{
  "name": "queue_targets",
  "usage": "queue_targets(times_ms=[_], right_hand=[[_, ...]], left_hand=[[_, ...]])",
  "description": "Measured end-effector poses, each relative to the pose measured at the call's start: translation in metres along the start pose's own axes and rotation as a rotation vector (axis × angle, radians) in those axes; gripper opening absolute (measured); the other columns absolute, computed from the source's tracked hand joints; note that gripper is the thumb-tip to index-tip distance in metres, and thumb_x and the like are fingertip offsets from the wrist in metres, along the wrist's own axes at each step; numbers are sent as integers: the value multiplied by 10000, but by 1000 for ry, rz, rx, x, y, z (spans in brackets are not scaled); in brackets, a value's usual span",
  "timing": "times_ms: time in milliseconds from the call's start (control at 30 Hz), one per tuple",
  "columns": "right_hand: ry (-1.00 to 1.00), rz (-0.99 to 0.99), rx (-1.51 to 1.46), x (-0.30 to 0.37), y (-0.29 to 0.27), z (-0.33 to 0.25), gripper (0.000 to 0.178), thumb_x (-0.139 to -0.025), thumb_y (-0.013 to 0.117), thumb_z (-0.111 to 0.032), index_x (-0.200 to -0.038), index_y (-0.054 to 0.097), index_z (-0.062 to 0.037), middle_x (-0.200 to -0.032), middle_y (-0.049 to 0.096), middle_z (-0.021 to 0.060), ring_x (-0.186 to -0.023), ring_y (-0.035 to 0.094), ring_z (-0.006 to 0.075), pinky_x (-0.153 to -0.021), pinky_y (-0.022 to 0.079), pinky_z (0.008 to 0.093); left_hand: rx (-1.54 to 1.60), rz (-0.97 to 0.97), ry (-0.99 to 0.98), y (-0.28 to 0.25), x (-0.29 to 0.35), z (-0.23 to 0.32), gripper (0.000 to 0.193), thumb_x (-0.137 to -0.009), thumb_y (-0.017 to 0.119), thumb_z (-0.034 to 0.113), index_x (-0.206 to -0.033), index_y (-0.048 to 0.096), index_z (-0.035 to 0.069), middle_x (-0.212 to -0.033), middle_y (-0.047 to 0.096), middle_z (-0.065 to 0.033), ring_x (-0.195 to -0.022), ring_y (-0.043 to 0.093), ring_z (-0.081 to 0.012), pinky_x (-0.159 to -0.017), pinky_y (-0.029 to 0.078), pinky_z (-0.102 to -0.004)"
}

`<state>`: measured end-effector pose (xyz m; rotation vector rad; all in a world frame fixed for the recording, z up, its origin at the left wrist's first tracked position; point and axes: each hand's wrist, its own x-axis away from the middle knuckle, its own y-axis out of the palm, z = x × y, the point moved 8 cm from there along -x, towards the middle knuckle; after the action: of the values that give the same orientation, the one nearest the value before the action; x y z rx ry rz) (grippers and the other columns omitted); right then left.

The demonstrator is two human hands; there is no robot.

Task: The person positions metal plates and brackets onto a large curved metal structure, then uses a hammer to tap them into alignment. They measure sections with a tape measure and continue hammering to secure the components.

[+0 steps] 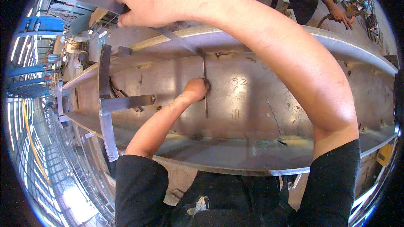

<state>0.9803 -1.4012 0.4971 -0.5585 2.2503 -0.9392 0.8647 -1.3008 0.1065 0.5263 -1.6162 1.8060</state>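
A long steel beam (252, 101) with raised side flanges and chalk marks lies before me. My right hand (145, 2) reaches across to the far left, closed around a dark flat steel bar (94, 0) that slants down over the far flange. My left hand (197, 89), closed, grips a thin upright-looking steel strip (205, 67) over the beam's web. Bar and strip meet near the far flange; whether they are one piece I cannot tell. To the left, a T-shaped steel piece (105, 88) lies across both flanges, its stub pointing right.
At the far right another person's hand (340, 16) is beside a dark handheld tool (324, 20), near tangled cables (372, 25). A small steel block (282, 2) stands beyond the far flange. Blue racks (42, 25) are at far left, a yellow box (384, 154) at right.
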Motion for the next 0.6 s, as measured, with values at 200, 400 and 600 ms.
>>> queue_targets(times_ms=[200,400,600], right_hand=[[-3,1,-90,25,-31,-5,334,-833,737,-299,-988,726,-4,-911,693,260,-901,695,353,-834,528,421],[493,-256,-21,96,-83,-86,352,-867,680,-270,-898,683,81,-764,663,248,-728,676,322,-701,529,392],[-248,-82,-183,137,-45,-147,287,-858,660,-225,-938,686,50,-777,650,215,-716,647,315,-681,532,410]], left_hand=[[-26,26,117,5,-1,-23,351,-936,533,335,-970,709,33,-960,711,-195,-907,676,-396,-856,522,-483],[-589,97,236,-48,54,-23,214,-895,562,192,-1020,729,141,-981,715,-135,-916,696,-327,-770,570,-466],[-190,456,525,-76,121,9,231,-968,552,300,-1098,674,152,-1240,628,-114,-1168,579,-275,-981,476,-414]])
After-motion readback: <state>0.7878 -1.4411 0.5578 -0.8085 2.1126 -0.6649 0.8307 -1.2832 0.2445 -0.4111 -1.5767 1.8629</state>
